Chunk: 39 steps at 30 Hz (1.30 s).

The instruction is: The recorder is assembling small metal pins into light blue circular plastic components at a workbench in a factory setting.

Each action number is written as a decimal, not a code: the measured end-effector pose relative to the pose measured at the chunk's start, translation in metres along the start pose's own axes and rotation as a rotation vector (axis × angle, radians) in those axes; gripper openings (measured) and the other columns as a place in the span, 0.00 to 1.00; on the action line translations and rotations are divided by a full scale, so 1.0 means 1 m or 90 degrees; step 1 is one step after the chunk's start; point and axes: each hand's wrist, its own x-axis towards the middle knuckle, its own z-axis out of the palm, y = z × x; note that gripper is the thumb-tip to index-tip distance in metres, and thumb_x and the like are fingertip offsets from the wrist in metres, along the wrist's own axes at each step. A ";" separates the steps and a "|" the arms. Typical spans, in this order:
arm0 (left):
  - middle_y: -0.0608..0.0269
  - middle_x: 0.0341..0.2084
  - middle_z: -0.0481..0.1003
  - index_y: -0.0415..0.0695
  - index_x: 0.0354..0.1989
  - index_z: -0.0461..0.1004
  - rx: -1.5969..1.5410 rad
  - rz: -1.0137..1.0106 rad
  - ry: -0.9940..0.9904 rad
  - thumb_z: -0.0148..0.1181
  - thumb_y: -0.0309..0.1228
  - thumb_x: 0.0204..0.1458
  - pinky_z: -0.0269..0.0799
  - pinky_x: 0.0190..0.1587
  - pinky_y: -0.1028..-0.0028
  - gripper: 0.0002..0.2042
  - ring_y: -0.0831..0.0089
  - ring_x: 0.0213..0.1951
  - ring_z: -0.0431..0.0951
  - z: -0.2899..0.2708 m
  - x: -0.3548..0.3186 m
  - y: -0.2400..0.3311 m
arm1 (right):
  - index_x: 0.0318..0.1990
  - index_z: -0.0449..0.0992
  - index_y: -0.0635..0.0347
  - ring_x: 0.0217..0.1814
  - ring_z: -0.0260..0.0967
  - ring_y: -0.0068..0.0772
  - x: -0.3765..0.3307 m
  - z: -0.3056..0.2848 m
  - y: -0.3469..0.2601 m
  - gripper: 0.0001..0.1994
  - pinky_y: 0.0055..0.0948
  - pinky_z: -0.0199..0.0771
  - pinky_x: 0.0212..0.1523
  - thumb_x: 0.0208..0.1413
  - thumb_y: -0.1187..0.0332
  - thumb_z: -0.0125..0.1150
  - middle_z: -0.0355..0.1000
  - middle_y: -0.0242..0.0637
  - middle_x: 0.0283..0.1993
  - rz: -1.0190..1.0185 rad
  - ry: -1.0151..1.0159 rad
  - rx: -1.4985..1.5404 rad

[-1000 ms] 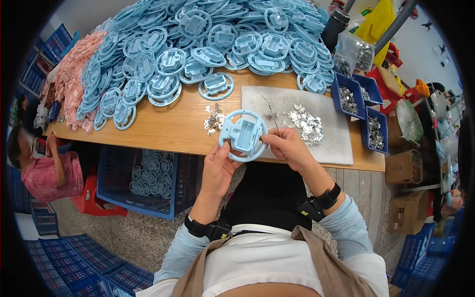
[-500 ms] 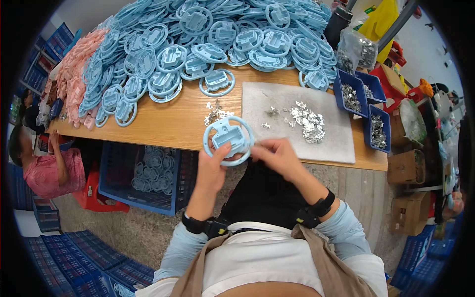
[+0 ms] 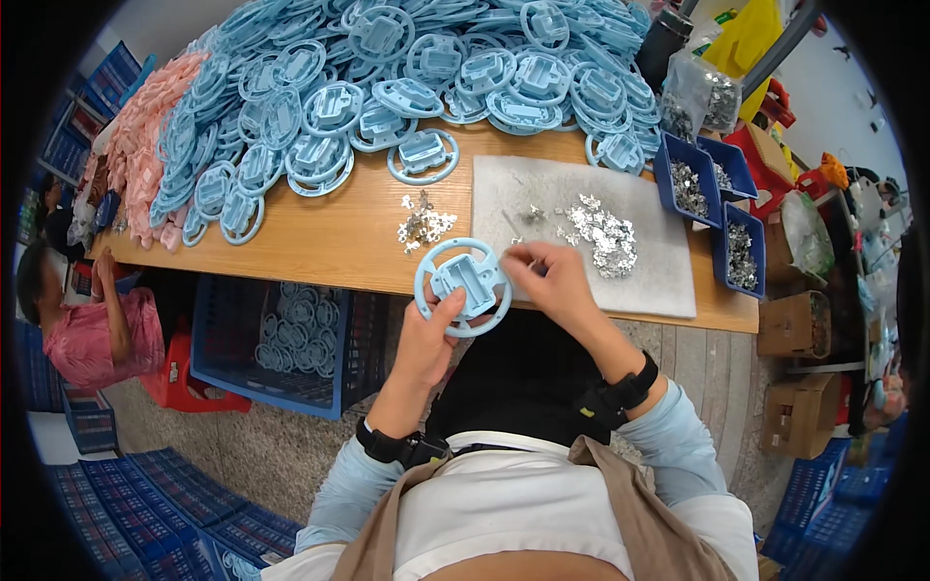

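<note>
Head view: left hand (image 3: 426, 339) grips round blue plastic wheel (image 3: 463, 286).

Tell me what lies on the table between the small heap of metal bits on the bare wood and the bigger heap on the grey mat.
In the head view, only a few stray metal bits near the grey mat's left edge.

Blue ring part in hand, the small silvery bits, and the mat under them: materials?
Blue ring part: likely moulded plastic, matte, uniform colour with ribbed recesses. Silvery bits: probably stamped metal, bright glints. Mat: looks like grey felt or foam, dull; cannot tell which.
</note>
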 end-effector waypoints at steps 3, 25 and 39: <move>0.58 0.39 0.73 0.38 0.48 0.65 0.065 0.017 0.002 0.57 0.29 0.50 0.75 0.38 0.74 0.17 0.73 0.37 0.76 -0.003 0.001 0.009 | 0.31 0.75 0.66 0.21 0.64 0.30 0.016 -0.008 0.007 0.09 0.28 0.64 0.23 0.44 0.70 0.62 0.68 0.38 0.21 -0.192 0.122 -0.287; 0.61 0.37 0.72 0.39 0.49 0.65 0.116 -0.012 -0.002 0.60 0.25 0.45 0.75 0.34 0.75 0.20 0.77 0.36 0.75 -0.005 0.015 0.004 | 0.28 0.76 0.65 0.22 0.68 0.37 0.003 -0.017 0.020 0.07 0.31 0.67 0.25 0.41 0.70 0.62 0.71 0.43 0.24 -0.147 0.119 -0.343; 0.64 0.34 0.73 0.39 0.47 0.66 0.088 -0.099 -0.044 0.60 0.24 0.44 0.74 0.34 0.77 0.19 0.77 0.34 0.75 0.006 0.014 0.005 | 0.29 0.76 0.64 0.21 0.63 0.18 0.000 -0.010 -0.028 0.05 0.18 0.62 0.22 0.41 0.77 0.61 0.72 0.32 0.29 -0.226 -0.045 -0.138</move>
